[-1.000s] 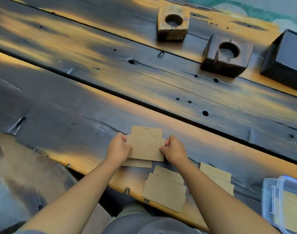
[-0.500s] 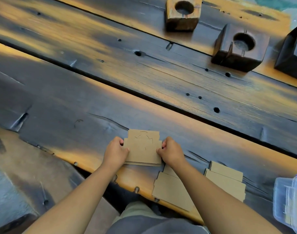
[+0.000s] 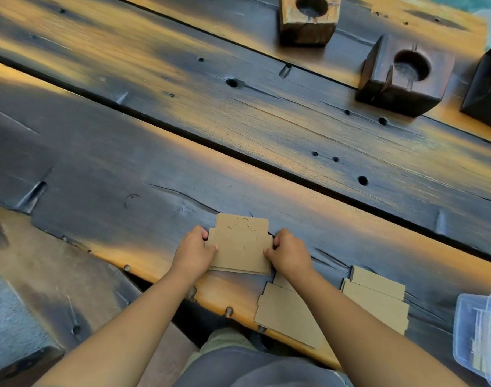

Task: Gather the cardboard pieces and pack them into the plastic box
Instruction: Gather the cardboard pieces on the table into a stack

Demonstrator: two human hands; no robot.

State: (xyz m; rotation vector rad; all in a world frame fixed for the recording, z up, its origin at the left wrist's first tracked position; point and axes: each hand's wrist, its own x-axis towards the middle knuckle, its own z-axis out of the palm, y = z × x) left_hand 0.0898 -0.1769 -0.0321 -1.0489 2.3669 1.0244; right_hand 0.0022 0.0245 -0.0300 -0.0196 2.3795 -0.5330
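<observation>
At the bottom centre of the frame, the person's lap in grey cloth sits just under the near edge of the tabletop (image 3: 155, 169), a run of dark, scorched planks with amber streaks, nail holes and a long gap crossing from the left edge toward the right. Two bare forearms reach up from the lower corners.

At the lower right, a clear plastic box (image 3: 466, 328) rests on the tabletop at the frame's edge, cut off by it, with tan cardboard showing through its wall. Just left of the box lies a loose cardboard pile (image 3: 378, 297) of stepped pieces, and left of that, partly under the right forearm, a larger flat cardboard piece (image 3: 289, 314) overhangs the near tabletop edge.

A little above centre-bottom, the left hand (image 3: 192, 254) and right hand (image 3: 290, 254) pinch the opposite side edges of a small cardboard stack (image 3: 240, 244), fingers curled onto it from either side. The stack lies flat on the plank; its top piece carries thin curved cut lines.

Along the top of the frame stand three blocks: a light wooden block (image 3: 305, 25) with a round hole at top centre, a dark wooden block (image 3: 403, 76) with a round hole to its right, and a black block (image 3: 487, 90) cropped by the right edge.
</observation>
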